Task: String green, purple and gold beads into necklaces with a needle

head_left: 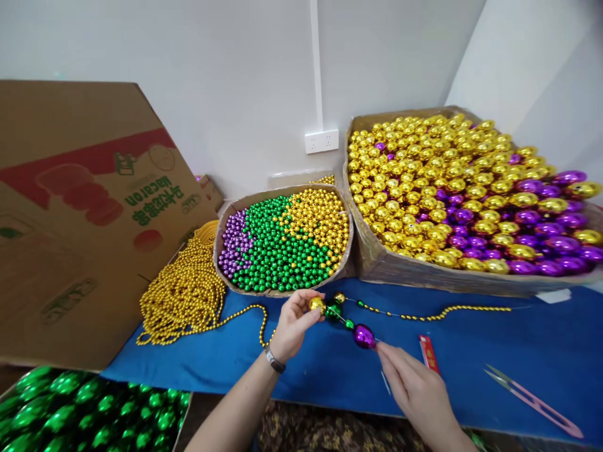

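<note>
- Head view, left hand [293, 320]: fingers closed in a pinch on the gold bead [316, 304], above the middle of the blue tabletop [325, 380].
- Right hand [417, 384]: fingers pinched together on the thread [376, 341], just beside the large purple bead [363, 336].
- Between the hands: large green bead [333, 309] and small green bead [349, 324], strung in line.
- Toward the tabletop's back edge: shallow carton [282, 293] of small beads.
- Near the front right corner: pink-handled snips [522, 391].
</note>
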Demonstrator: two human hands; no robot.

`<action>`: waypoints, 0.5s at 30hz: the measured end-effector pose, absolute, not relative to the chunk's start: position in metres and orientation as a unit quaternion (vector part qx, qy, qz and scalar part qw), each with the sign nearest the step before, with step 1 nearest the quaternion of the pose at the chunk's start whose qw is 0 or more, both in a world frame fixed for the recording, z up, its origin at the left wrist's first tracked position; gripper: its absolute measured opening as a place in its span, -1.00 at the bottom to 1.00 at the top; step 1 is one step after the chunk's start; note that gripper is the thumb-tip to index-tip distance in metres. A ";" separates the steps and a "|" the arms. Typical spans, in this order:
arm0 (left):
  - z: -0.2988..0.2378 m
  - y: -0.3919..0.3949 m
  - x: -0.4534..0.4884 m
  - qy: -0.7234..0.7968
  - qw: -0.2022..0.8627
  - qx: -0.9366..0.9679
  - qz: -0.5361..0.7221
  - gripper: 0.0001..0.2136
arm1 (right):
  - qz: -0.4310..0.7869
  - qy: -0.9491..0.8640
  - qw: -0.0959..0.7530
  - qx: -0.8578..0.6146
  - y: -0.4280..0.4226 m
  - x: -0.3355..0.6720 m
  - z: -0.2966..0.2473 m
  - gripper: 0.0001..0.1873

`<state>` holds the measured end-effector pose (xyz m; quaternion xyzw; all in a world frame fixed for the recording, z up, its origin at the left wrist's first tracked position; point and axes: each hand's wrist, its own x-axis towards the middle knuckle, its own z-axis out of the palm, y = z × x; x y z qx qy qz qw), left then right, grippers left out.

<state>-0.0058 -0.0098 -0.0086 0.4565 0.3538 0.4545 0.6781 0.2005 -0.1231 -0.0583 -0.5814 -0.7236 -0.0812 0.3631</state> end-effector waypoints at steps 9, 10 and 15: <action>-0.012 -0.011 -0.007 0.356 0.654 0.539 0.395 -0.65 | -0.130 -0.728 0.324 -0.590 -0.121 0.197 -0.056 -0.70; -0.013 -0.012 -0.006 0.348 0.663 0.537 0.388 -0.65 | -0.106 -0.725 0.334 -0.594 -0.120 0.195 -0.055 -0.72; -0.020 -0.017 0.002 0.317 0.730 0.452 0.402 -0.59 | 0.116 -0.684 0.358 -0.625 -0.121 0.191 -0.051 -0.78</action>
